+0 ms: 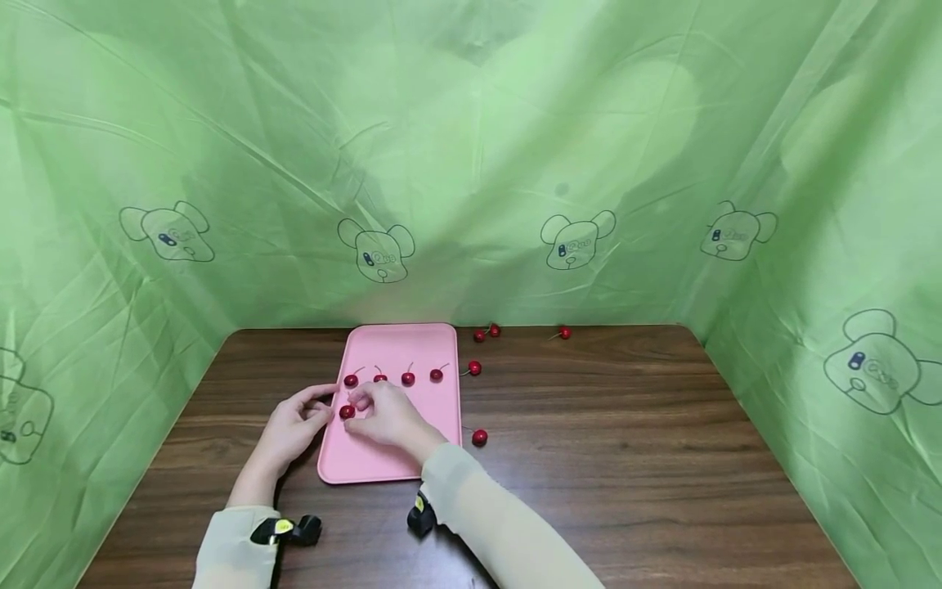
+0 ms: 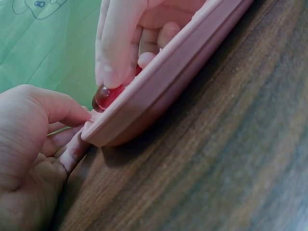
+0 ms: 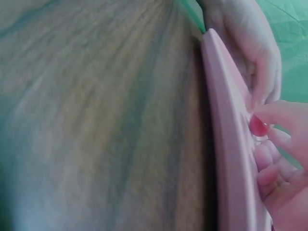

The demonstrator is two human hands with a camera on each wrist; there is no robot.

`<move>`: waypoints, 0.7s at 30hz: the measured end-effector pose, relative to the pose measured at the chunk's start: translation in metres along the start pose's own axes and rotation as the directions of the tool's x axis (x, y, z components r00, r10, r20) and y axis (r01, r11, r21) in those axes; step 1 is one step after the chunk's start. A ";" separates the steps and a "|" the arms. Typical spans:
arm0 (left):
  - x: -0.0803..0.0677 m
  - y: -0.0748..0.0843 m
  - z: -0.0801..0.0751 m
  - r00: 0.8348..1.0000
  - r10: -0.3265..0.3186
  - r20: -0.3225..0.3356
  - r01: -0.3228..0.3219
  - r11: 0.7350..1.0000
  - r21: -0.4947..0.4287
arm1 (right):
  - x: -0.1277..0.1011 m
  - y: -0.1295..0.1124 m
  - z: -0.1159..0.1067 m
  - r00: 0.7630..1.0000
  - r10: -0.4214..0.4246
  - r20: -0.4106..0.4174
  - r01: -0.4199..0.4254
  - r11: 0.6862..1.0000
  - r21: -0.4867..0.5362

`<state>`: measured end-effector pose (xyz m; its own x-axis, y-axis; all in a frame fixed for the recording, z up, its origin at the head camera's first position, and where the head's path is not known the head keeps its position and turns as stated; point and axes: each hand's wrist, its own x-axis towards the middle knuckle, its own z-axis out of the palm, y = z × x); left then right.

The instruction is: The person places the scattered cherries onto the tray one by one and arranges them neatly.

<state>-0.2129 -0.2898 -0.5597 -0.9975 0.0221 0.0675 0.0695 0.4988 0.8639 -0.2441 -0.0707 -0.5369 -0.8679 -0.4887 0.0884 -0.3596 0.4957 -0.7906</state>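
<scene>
Nearest, two pale sleeves come in from the bottom edge, each with a small black wrist camera strapped on. The left hand (image 1: 294, 425) rests at the left rim of the pink tray (image 1: 383, 466); the left wrist view shows its thumb on top of the rim and its fingers curled beneath the edge, so this grip is pinching the tray. The right hand (image 1: 390, 417) reaches across the tray from the right, and its fingertips (image 2: 113, 72) press down on a cherry (image 1: 347, 411), with the thumb close against it in the right wrist view. That grip is narrow and closed on the fruit. The cherry is small, round, glossy and dark red, with a bright highlight on its skin; it sits on the tray floor just inside the left rim, beside the left thumb. Whether it has a stem cannot be told, since the fingers cover its top.

Beyond the hands, a row of four cherries (image 1: 408, 378) with thin stems lies across the middle of the tray. On the dark wooden surface (image 1: 625, 458), one loose cherry (image 1: 479, 438) lies just right of the tray, and four more lie farther back. Farthest off hangs a green cloth (image 1: 471, 164) printed with bear heads.
</scene>
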 end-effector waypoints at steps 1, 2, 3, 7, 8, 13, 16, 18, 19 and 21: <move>0.000 0.000 0.000 1.000 0.002 0.001 -0.002 1.000 -0.003 | -0.001 0.000 -0.003 1.000 -0.003 0.007 0.003 1.000 0.011; 0.000 0.000 0.000 1.000 0.004 -0.001 -0.004 1.000 -0.008 | -0.002 0.000 -0.006 1.000 -0.007 0.012 0.007 1.000 0.020; 0.000 0.000 0.000 1.000 0.008 0.000 -0.008 1.000 -0.011 | -0.003 -0.001 -0.009 1.000 -0.012 0.016 0.011 0.999 0.034; 0.000 0.001 0.001 1.000 0.006 -0.001 -0.006 1.000 -0.028 | -0.009 -0.001 -0.027 0.999 -0.034 0.024 0.032 0.997 0.077; 0.000 0.000 0.001 1.000 0.001 -0.002 -0.001 1.000 -0.025 | -0.011 -0.001 -0.032 0.999 -0.037 0.031 0.035 0.996 0.085; 0.000 0.000 0.001 1.000 -0.027 0.001 0.027 1.000 0.003 | -0.021 0.005 -0.066 0.994 -0.061 0.087 0.054 0.996 0.077; -0.001 0.001 0.000 0.999 -0.038 0.003 0.038 0.999 0.007 | -0.028 0.013 -0.090 0.991 -0.081 0.104 0.074 0.995 0.068; -0.001 0.001 0.000 0.999 -0.042 0.002 0.042 0.999 0.008 | -0.034 0.019 -0.105 0.992 -0.082 0.095 0.077 0.995 0.062; -0.001 0.002 0.000 0.999 -0.042 0.004 0.042 0.999 0.009 | -0.038 0.023 -0.113 0.993 -0.083 0.086 0.078 0.995 0.057; -0.001 0.002 0.000 0.999 -0.043 0.004 0.043 0.999 0.010 | -0.048 0.030 -0.127 0.995 -0.084 0.055 0.081 0.995 0.054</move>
<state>-0.2121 -0.2893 -0.5580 -0.9996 0.0041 0.0287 0.0268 0.5079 0.8610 -0.2566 0.0588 -0.4883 -0.8145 -0.5674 0.1211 -0.4099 0.4149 -0.8123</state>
